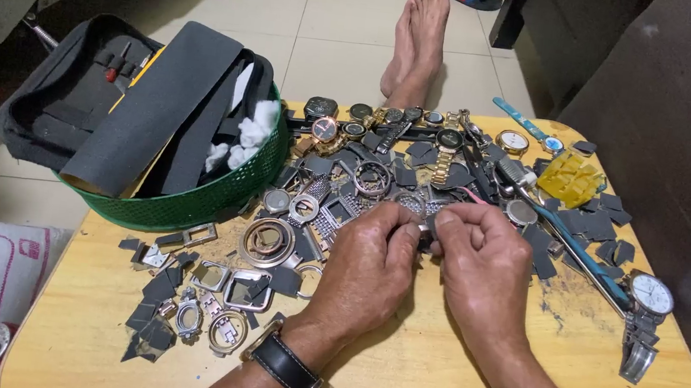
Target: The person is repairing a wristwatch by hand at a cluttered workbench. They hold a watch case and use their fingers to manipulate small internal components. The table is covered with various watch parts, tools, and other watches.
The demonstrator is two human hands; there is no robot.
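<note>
small metal watch part [427, 222], pinched between the fingertips of both hands, sits just above the middle of the round wooden table [445, 387]. the left hand [368, 266], with a black-strapped wristwatch [284, 364] on its wrist, is closed around the part from the left, and the right hand [485, 266] is closed on it from the right, thumbs and forefingers meeting; most of the piece is hidden, so its exact kind is hard to tell. to the left lie loose watch cases [266, 241] and dark grey scraps [157, 285], and at the right edge a white-faced watch [650, 295] on a steel band. beyond the hands is a dense heap of watches [387, 134], and a green mesh basket [188, 202] holding dark sheets and cotton. risk, as i judge it: the part looks tiny and the grip is fingertip-only, so a slip could drop it into the clutter, where it would be hard to find.
</note>
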